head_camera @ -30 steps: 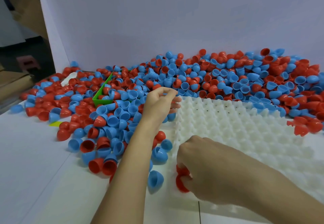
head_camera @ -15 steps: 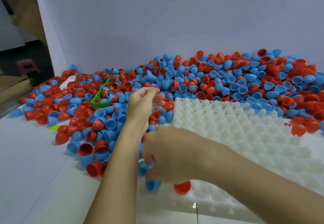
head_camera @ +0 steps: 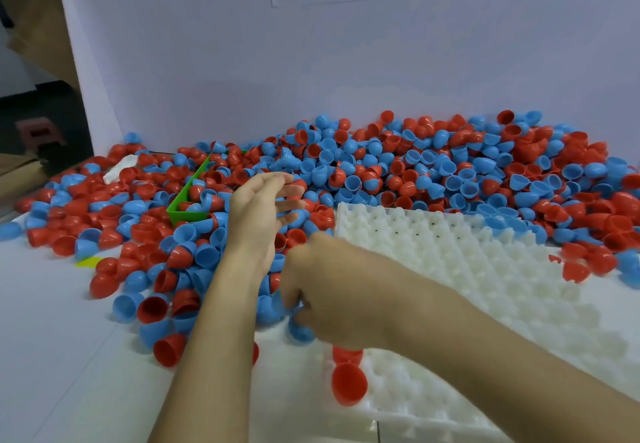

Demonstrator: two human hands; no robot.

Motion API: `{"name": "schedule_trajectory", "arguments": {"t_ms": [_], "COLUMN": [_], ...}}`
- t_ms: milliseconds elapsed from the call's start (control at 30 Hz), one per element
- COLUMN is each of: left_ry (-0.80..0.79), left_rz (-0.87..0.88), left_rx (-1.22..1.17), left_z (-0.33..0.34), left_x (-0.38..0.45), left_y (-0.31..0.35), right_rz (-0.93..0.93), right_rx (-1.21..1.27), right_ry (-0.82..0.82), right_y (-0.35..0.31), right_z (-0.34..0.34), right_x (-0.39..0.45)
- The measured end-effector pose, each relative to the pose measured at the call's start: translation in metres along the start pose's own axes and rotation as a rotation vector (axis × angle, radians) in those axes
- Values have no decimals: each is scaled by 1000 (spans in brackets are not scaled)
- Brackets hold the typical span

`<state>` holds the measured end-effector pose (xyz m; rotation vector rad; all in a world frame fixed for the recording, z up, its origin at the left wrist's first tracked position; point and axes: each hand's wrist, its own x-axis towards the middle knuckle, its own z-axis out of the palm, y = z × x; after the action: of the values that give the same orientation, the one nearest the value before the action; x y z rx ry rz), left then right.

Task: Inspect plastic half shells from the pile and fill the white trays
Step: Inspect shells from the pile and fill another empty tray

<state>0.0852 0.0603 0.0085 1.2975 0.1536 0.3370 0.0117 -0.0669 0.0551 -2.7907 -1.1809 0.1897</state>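
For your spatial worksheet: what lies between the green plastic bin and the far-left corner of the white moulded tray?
In the head view, loose red and blue half shells and the open left hand lie between the green bin and the white tray.

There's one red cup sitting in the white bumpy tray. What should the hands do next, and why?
Probably the right hand should pick up a blue plastic half shell lying just under it and bring it to the white moulded tray. Only one red plastic half shell sits in the tray's near corner, and nearly every other pocket looks empty. Whether the blurred right hand already holds anything is unclear.
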Motion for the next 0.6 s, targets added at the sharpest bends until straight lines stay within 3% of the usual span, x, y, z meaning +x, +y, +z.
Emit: {"name": "schedule_trajectory", "arguments": {"t_ms": [233,600], "left_ry": [-90,-108], "left_rz": [18,-6], "left_rx": [67,179], "left_z": [17,29], "left_x": [-7,-14], "left_y": [-6,-17], "right_rz": [267,326], "right_rx": [207,182], "right_ry": [268,121], "right_y": [51,55], "right_z": [-26,-6], "right_x": [-76,-110]}}
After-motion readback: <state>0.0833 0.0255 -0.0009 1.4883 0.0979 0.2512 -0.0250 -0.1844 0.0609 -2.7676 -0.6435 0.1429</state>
